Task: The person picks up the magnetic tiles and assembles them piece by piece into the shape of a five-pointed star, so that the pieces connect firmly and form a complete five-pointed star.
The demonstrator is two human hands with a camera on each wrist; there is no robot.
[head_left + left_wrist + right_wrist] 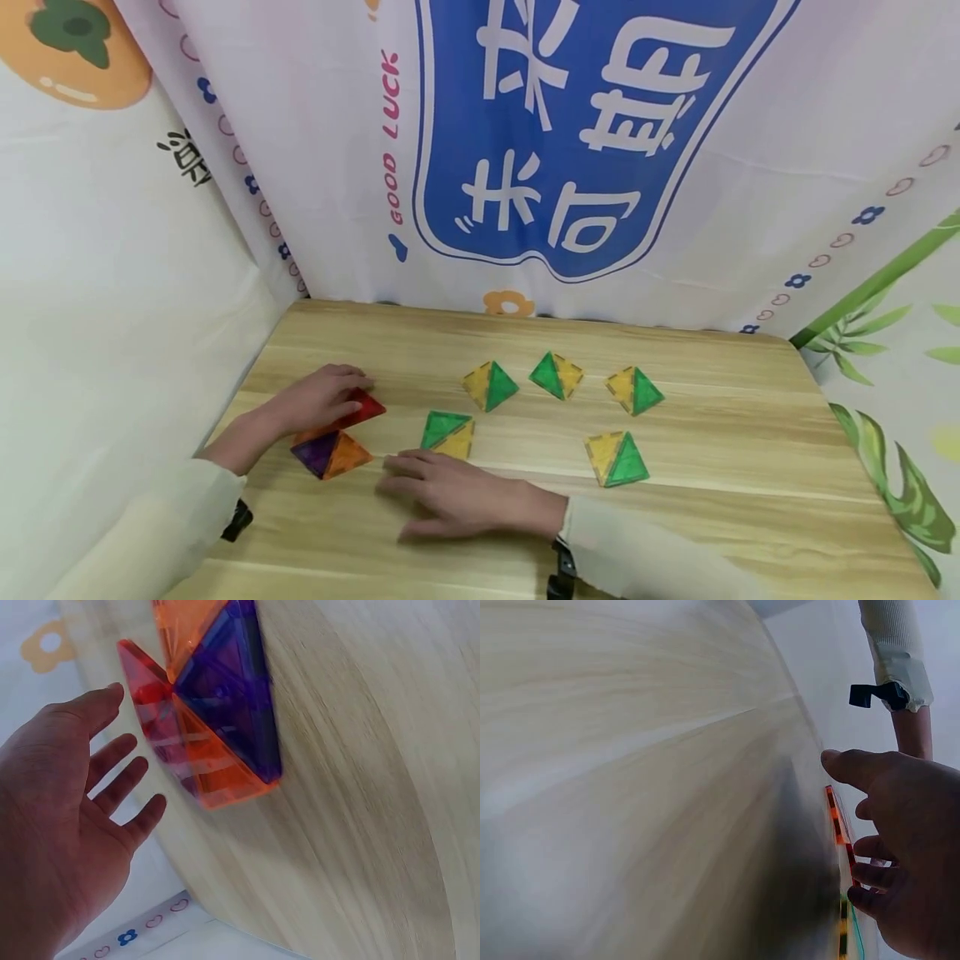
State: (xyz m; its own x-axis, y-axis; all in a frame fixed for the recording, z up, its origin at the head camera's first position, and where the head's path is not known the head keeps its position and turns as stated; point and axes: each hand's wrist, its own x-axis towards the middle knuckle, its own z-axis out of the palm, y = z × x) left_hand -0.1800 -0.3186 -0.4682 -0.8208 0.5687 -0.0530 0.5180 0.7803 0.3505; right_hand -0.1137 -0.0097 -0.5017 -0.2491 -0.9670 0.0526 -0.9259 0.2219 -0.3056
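Wooden table (712, 517): red-orange-purple pyramid (335, 433) is touched by flat left hand (318, 398), right hand (450, 496) rested open nearby, so it's probably best steadied gently.

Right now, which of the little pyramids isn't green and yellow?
The pyramid under the left hand: red, orange and purple; the other five are green and yellow.
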